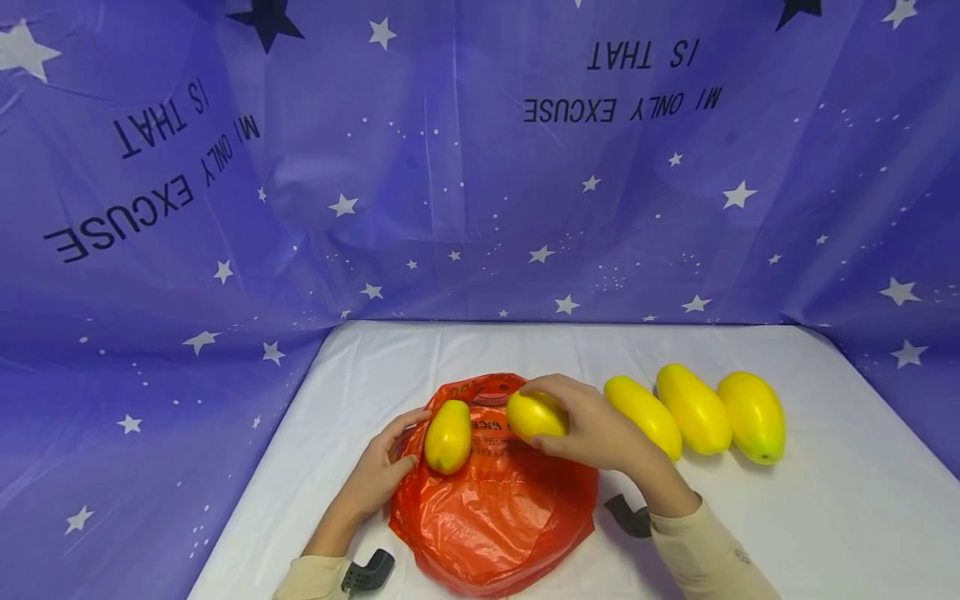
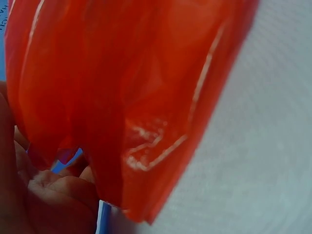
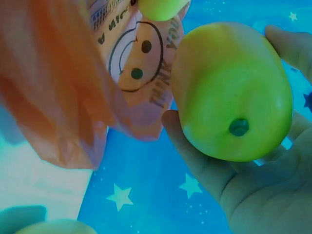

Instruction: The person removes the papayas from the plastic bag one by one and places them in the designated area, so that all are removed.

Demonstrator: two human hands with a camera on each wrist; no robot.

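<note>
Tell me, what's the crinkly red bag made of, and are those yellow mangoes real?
The red bag looks like thin plastic film: it is glossy, creased, and light shines through it in the wrist views. The mango gripped in the right hand has smooth, even, waxy skin with a neat round stem spot, so it may be a plastic or foam model, though that cannot be settled by look alone.
</note>
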